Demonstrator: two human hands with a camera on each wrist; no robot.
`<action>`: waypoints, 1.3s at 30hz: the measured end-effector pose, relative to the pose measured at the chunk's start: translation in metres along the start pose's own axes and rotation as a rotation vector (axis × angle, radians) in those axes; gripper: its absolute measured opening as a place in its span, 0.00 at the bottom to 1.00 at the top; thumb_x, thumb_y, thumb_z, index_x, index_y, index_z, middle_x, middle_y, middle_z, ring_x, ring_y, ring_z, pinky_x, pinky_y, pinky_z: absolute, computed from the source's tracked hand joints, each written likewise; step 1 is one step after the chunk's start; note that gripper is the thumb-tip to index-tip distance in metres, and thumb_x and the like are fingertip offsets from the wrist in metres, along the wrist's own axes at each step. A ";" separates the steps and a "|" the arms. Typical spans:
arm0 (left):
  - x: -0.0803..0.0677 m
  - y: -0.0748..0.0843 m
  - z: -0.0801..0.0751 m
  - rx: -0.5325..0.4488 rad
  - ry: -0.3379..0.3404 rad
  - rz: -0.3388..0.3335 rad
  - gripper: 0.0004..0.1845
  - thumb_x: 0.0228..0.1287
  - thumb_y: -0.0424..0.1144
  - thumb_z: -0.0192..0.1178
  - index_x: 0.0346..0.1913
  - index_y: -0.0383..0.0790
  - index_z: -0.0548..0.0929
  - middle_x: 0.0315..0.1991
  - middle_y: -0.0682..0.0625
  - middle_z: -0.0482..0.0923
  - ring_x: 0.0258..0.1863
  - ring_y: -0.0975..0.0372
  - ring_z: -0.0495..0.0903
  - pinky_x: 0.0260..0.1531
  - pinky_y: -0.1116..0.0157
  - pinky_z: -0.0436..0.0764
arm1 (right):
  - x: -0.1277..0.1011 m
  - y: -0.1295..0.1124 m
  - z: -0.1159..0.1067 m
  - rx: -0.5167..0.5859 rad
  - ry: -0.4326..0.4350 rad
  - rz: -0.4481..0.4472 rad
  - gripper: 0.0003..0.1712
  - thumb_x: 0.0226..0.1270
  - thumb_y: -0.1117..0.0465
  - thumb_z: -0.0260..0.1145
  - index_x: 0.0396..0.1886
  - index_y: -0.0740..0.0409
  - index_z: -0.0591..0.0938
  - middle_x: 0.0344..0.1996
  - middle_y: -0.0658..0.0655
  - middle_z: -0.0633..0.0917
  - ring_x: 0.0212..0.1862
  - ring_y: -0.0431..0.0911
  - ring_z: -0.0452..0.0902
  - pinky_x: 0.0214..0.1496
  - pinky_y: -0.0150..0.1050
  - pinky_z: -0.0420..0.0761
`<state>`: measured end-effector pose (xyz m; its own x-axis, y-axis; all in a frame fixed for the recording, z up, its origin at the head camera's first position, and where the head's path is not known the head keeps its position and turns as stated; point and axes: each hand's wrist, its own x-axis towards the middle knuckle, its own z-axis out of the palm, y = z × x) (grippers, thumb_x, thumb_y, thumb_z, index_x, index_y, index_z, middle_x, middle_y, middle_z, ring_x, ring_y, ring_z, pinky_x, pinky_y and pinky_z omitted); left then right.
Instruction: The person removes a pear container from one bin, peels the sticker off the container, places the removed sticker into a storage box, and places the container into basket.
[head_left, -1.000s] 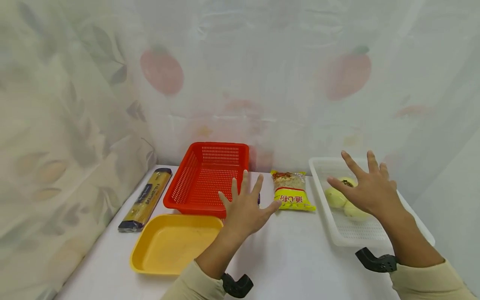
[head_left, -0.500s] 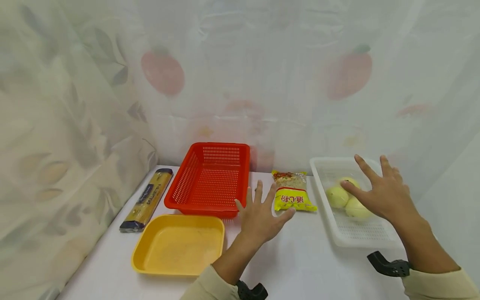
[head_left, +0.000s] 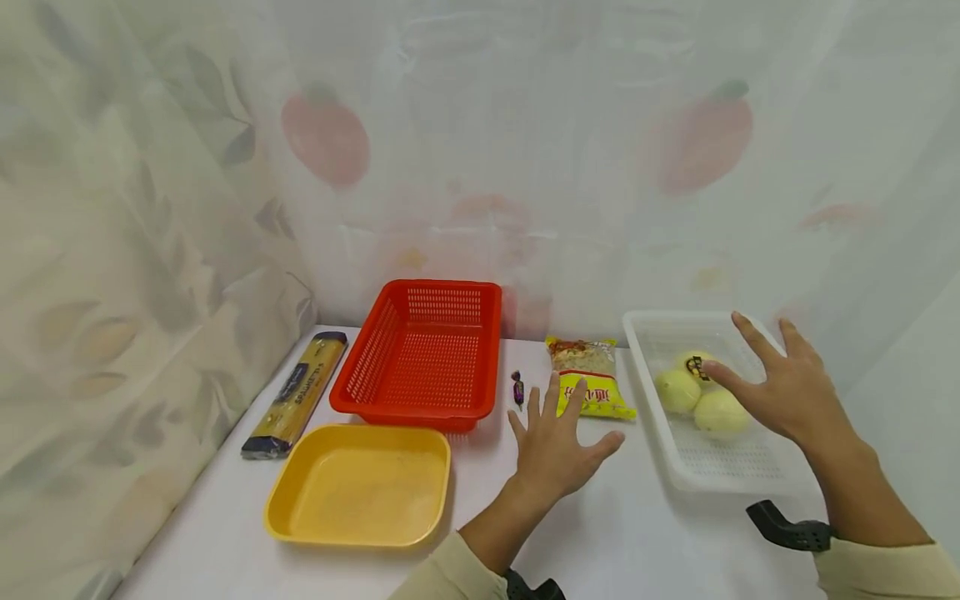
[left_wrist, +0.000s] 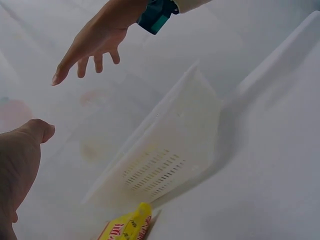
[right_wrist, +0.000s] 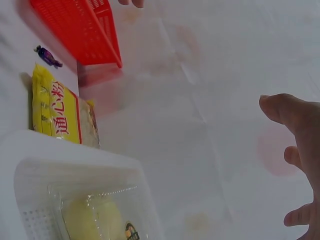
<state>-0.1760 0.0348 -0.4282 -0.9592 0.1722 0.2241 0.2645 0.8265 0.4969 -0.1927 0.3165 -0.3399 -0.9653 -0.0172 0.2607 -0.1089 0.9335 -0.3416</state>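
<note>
In the head view my left hand [head_left: 553,454] hovers over the table with its fingers spread, just in front of a yellow bag of pasta [head_left: 592,392]. Nothing is in it. My right hand [head_left: 797,393], fingers also spread and holding nothing, hangs above the right side of a white basket [head_left: 663,450]. Inside that basket lie several pale yellow-green round fruits [head_left: 722,414] in a clear plastic pack [right_wrist: 57,200], one bearing a dark sticker. A small purple wrapped candy [head_left: 518,390] lies between the pasta bag and a red basket [head_left: 429,367].
A yellow tray [head_left: 360,487] stands in front of the red basket. Left of both, a long pack of spaghetti [head_left: 296,400] lies slanted along the table's left edge. Printed curtains [head_left: 487,150] enclose the table at the back and sides.
Both hands have moved to the right, still spread. The candy, hidden behind the left hand before, now shows. The baskets, tray and packs stay where they were.
</note>
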 end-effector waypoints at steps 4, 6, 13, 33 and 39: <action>-0.003 0.008 0.013 -0.012 -0.017 0.001 0.43 0.57 0.74 0.49 0.74 0.62 0.60 0.76 0.49 0.48 0.71 0.45 0.50 0.59 0.31 0.46 | -0.001 0.008 0.001 0.014 -0.012 0.019 0.49 0.65 0.35 0.58 0.78 0.42 0.46 0.71 0.77 0.40 0.65 0.81 0.38 0.46 0.81 0.54; -0.004 0.012 0.018 -0.019 -0.037 -0.004 0.43 0.57 0.74 0.49 0.75 0.63 0.58 0.76 0.50 0.48 0.72 0.46 0.48 0.59 0.31 0.46 | -0.002 0.013 0.002 0.018 -0.016 0.024 0.49 0.66 0.36 0.58 0.78 0.43 0.46 0.71 0.77 0.39 0.64 0.83 0.39 0.45 0.81 0.54; -0.004 0.020 0.035 -0.044 -0.038 0.022 0.43 0.57 0.72 0.51 0.75 0.63 0.56 0.75 0.51 0.49 0.72 0.47 0.49 0.59 0.32 0.48 | -0.002 0.032 0.005 0.028 -0.010 0.048 0.48 0.67 0.37 0.57 0.78 0.44 0.45 0.71 0.77 0.39 0.62 0.85 0.40 0.44 0.82 0.55; -0.002 0.042 0.074 -0.124 -0.067 0.058 0.44 0.56 0.75 0.49 0.75 0.65 0.57 0.77 0.54 0.43 0.72 0.50 0.49 0.59 0.34 0.54 | 0.005 0.070 0.035 0.119 -0.013 0.097 0.46 0.69 0.40 0.56 0.78 0.52 0.48 0.70 0.79 0.43 0.63 0.83 0.41 0.48 0.82 0.53; -0.002 0.047 0.087 -0.109 -0.070 0.059 0.44 0.55 0.76 0.49 0.75 0.68 0.55 0.77 0.54 0.43 0.73 0.50 0.47 0.59 0.34 0.55 | 0.005 0.080 0.041 0.144 -0.031 0.126 0.46 0.70 0.40 0.55 0.77 0.53 0.48 0.70 0.79 0.43 0.63 0.84 0.42 0.47 0.82 0.54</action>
<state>-0.1703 0.1194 -0.4782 -0.9454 0.2586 0.1981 0.3258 0.7513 0.5739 -0.2164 0.3759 -0.4032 -0.9800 0.0836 0.1804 -0.0172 0.8682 -0.4959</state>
